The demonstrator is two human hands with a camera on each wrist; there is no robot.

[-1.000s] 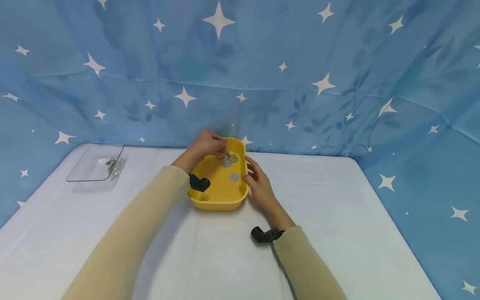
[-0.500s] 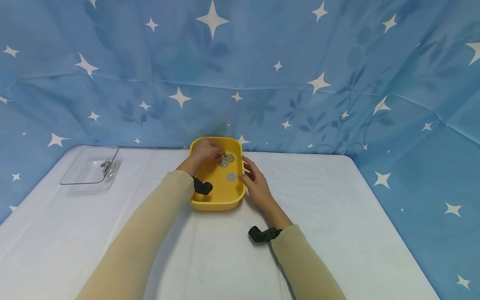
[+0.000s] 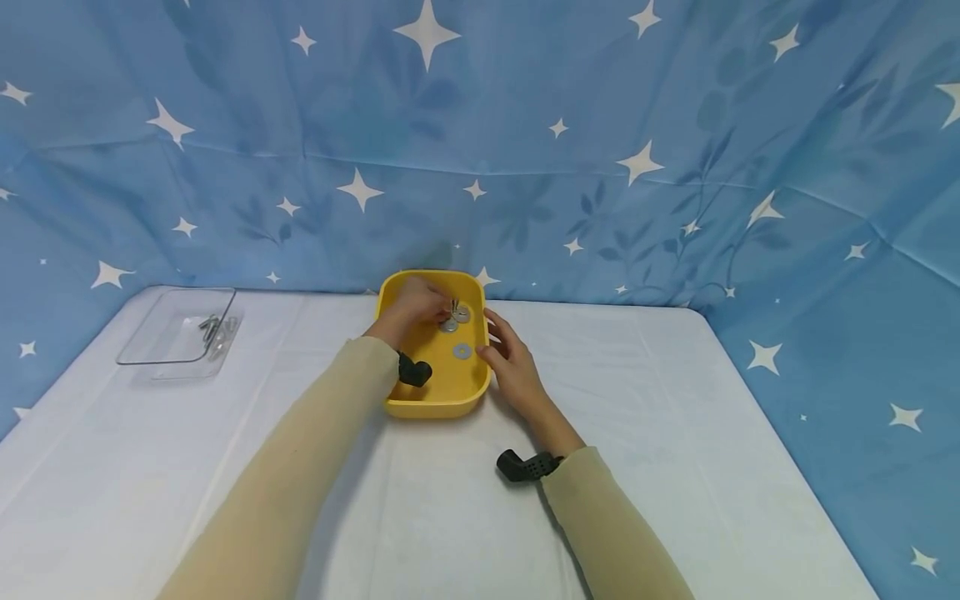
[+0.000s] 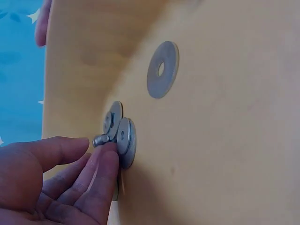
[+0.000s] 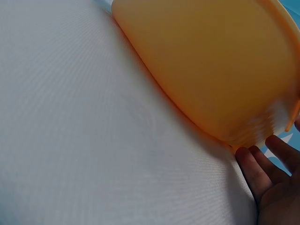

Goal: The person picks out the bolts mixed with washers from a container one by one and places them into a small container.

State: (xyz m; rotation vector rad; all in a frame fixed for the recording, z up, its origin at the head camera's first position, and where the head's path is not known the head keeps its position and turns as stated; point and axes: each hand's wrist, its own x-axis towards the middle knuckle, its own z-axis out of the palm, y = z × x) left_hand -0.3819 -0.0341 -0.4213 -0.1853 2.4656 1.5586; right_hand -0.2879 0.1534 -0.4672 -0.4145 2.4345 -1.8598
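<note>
My left hand point(image 3: 414, 305) reaches into a yellow tray point(image 3: 435, 387). In the left wrist view its fingertips touch a small pile of metal washers point(image 4: 125, 136). A short metal pin-like piece point(image 4: 101, 140) lies on this pile, just past the thumb tip; the thumb stands apart from the fingers. A large flat washer point(image 4: 163, 70) lies separately on the tray floor. My right hand point(image 3: 517, 371) rests against the tray's right side, its extended fingers touching the outer wall point(image 5: 201, 61) and the thumb at the rim.
A clear plastic box point(image 3: 168, 360) stands at the table's back left, with several small metal pieces point(image 3: 210, 327) showing in it. A white cloth covers the table point(image 3: 645, 467). A blue star-patterned curtain point(image 3: 525, 100) hangs right behind the tray.
My left hand has lowered from over the tray's back part to the washers inside it. The right hand has stayed at the tray's side. The head view has shifted slightly.
</note>
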